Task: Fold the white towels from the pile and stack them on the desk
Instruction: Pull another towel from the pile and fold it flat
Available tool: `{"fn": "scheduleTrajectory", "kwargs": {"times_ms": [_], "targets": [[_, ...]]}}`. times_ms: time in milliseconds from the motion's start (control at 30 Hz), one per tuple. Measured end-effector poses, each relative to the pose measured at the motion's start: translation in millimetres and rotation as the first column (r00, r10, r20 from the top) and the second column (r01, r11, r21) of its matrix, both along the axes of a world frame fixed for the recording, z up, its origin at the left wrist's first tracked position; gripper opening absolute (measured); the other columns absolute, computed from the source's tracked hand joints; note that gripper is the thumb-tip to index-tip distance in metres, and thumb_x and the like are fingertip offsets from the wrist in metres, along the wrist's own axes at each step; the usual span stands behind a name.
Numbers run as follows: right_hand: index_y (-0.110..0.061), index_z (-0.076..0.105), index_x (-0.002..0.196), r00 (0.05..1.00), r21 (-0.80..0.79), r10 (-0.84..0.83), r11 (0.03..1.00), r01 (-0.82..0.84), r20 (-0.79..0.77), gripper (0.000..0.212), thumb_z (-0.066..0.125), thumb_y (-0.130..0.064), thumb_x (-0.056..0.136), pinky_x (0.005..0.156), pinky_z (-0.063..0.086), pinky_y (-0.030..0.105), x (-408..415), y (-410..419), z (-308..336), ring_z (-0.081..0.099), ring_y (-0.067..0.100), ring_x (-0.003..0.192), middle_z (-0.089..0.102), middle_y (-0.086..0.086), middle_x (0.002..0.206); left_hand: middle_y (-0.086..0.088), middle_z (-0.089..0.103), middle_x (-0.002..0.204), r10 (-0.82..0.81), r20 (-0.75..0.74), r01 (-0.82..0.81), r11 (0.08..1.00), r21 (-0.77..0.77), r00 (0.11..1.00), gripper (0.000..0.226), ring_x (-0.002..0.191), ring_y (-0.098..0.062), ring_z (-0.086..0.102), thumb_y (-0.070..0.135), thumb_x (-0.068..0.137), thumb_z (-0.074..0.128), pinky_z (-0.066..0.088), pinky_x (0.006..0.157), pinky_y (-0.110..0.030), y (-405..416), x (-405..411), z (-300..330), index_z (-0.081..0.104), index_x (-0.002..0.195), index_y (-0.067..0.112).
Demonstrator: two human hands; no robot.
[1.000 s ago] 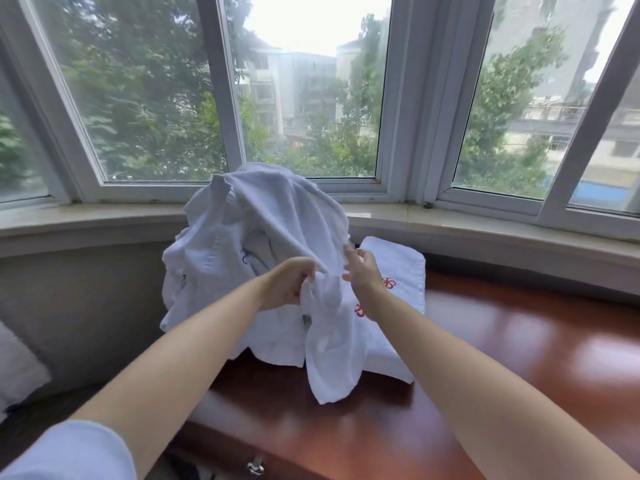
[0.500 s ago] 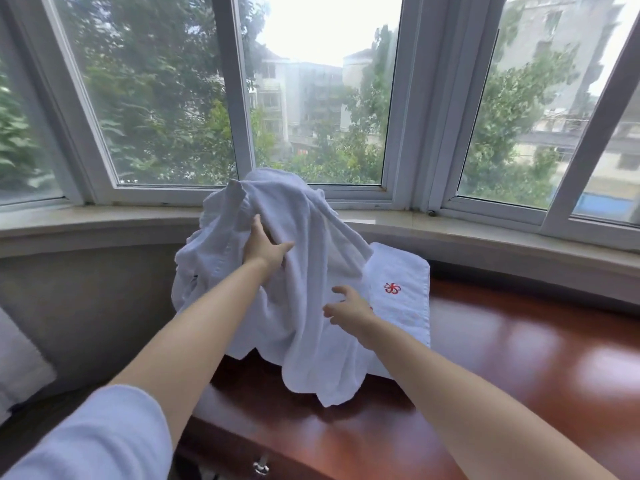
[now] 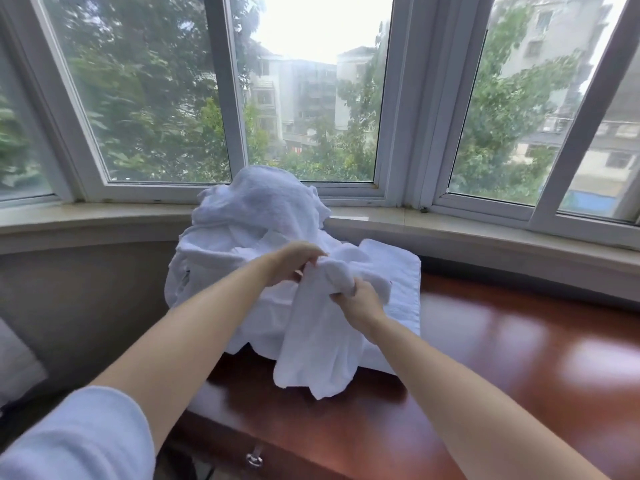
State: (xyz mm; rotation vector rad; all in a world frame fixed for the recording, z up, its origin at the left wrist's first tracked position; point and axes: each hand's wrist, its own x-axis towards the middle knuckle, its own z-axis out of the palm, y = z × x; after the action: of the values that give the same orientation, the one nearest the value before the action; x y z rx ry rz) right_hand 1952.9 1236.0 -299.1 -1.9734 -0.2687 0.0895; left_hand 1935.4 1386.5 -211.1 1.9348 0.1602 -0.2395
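A tall heap of crumpled white towels point(image 3: 256, 216) rests on the left end of the reddish wooden desk point(image 3: 519, 358), against the window sill. One white towel point(image 3: 318, 341) hangs from the heap's front down onto the desk. My left hand point(image 3: 294, 261) pinches its bunched top edge. My right hand point(image 3: 356, 299) grips the same towel a little lower and to the right. A folded white towel point(image 3: 401, 271) lies flat behind my right hand, partly covered by the hanging towel.
A pale stone window sill point(image 3: 485, 233) runs behind the desk under a bay window. A metal drawer pull point(image 3: 254, 459) sits on the desk front. The desk's left edge drops off below the heap; something pale grey point(image 3: 17, 368) lies at far left.
My left hand came down from high on the heap to the towel's top edge. My right hand closed on the towel, which now covers the folded towel's red mark.
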Motion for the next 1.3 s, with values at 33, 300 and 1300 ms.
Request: {"fn": "scheduleTrajectory", "kwargs": {"times_ms": [33,300,1300], "targets": [[-0.030,0.057,0.089,1.000,0.008,-0.018,1.000,0.018,-0.003,0.010,0.060,-0.020,0.087,0.073,0.053,0.035,-2,-3,1,0.061,0.021,0.088,0.061,-0.005,0.085,-0.004,0.052,0.076,0.075,0.110,-0.077,0.997,0.017,0.991,0.021,0.063,-0.017,0.046,0.007,0.076,0.046,0.040,0.058,-0.024,3,1,-5,0.062,0.087,0.014],[-0.019,0.056,0.076,0.945,0.633,-0.295,0.708,0.314,-0.139,0.019,0.045,-0.009,0.088,0.070,0.043,0.027,-11,-10,67,0.051,0.016,0.071,0.053,-0.001,0.074,-0.003,0.027,0.143,-0.127,0.204,-0.088,0.601,0.795,0.971,0.096,0.134,-0.027,0.025,0.024,0.070,0.076,0.030,0.109,-0.033,17,-6,-40,0.023,0.149,0.034],[-0.025,0.051,0.120,0.933,0.833,-0.330,0.467,0.295,-0.145,0.037,0.058,-0.044,0.089,0.093,0.042,0.035,-26,-234,113,0.057,0.023,0.108,0.056,0.008,0.113,-0.009,0.070,0.103,-0.545,-0.059,0.439,0.730,-0.523,0.836,0.030,0.089,-0.022,0.069,0.020,0.077,0.064,0.057,0.067,-0.030,-240,-14,-42,0.067,0.107,0.015]]}}
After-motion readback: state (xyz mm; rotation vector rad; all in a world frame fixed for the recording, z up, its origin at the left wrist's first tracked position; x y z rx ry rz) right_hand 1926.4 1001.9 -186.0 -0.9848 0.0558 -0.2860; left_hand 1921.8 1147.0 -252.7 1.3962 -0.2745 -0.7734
